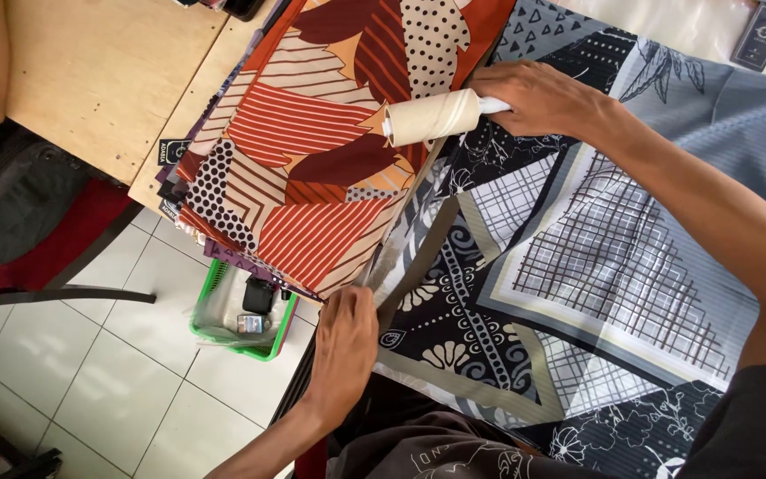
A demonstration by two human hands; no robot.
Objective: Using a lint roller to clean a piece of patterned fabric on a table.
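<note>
Soft daylight is filling the room, and everything I am looking at is showing up bright and easy to see. The white floor tiles (108, 372) are shining a little. The top right corner is looking washed out and pale. My right hand (538, 96) is laying a small dark shadow on the grey cloth (596, 257) under it. My left hand (343, 341) is looking a bit soft and blurry. The table edge (179, 115) is bending slightly near the side of the view.

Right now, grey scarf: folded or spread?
Spread. The grey scarf lies flat, pattern open; left hand pins its near edge, right hand holds a lint roller.
</note>
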